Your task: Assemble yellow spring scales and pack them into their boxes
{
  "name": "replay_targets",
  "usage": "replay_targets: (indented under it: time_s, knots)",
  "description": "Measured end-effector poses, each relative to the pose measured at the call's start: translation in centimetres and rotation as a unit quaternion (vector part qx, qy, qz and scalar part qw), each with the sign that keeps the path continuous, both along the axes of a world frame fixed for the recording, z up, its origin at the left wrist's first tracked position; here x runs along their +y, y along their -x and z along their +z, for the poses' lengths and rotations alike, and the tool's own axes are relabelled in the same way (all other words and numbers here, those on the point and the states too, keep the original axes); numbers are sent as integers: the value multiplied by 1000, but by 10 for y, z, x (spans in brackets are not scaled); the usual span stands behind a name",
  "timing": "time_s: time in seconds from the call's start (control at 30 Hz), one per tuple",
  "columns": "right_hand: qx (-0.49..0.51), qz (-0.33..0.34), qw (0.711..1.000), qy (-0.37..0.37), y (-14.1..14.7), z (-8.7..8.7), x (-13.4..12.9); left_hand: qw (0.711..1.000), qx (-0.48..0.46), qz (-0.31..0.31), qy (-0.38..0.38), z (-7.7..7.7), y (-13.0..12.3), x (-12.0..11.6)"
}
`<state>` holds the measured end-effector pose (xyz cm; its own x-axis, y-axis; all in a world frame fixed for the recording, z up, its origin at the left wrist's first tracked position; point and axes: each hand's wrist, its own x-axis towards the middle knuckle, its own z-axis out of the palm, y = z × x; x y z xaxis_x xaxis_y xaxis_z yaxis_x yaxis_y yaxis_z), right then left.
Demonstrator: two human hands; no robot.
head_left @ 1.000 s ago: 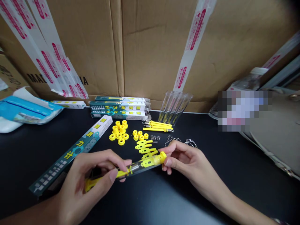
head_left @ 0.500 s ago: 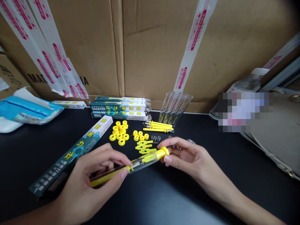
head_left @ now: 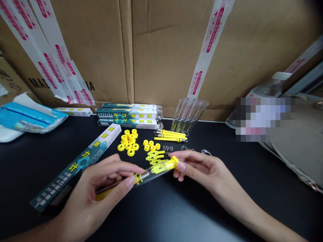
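- Blue packet (head_left: 32, 112): beyond the left hand, off to its left.
- Long printed box (head_left: 84, 161): just beyond the left hand, lying aslant, perhaps put aside to leave working room.
- Left hand (head_left: 103, 188): thumb and fingers closed round the clear tube (head_left: 150, 178), probably to steady it.
- Stacked boxes (head_left: 126, 115): well beyond the left hand.
- Yellow collars (head_left: 130, 138), small yellow rings (head_left: 151, 146), flat yellow tabs (head_left: 155, 157) and springs (head_left: 168, 148): beyond and between the hands, grouped by kind, likely for easy picking.
- The clear tube spans from hand to hand, tilted up toward the right hand, yellow and metal parts showing inside.
- Yellow rods (head_left: 171, 136) and more clear tubes (head_left: 189, 116): farther out, past the right hand's fingertips.
- Right hand (head_left: 195, 164): thumb and fingers pinching the yellow cap (head_left: 173, 163) at the tube's end, seemingly for fine control.
- Metal rings (head_left: 207, 152): just behind the right hand, partly hidden.
- Bottle (head_left: 264, 89) and bag (head_left: 297, 148): well right of it.
- Black tabletop (head_left: 174, 215) under both hands, with a glossy patch; taped cardboard (head_left: 161, 60) walls the far side.
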<state>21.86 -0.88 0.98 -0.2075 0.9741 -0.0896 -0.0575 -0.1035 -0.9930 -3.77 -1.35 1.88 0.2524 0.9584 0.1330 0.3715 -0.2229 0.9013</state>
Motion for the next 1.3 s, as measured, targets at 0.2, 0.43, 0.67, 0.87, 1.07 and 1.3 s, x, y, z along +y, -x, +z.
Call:
replay_targets:
  time_s: [0.2,0.43,0.67,0.87,1.07,1.3]
  knots:
    - [5,-17,1000,13,1,-1,2,1000,13,-16,10,0,0,-2]
    - [9,-15,1000,14,4,-5,-1,1000,20,8,-8,0,-4,-11]
    - [41,-10,999,2,5,-6,-3,997,41,-14,-64,-6,-2,-14]
    - [80,30,996,35,10,-8,-7,988,47,-60,-134,-9,0,-15]
    - [74,24,997,26,9,-5,-8,983,64,-68,-160,-8,1,-11]
    - [28,11,1000,-3,6,-6,-2,979,104,-60,-167,-14,2,-6]
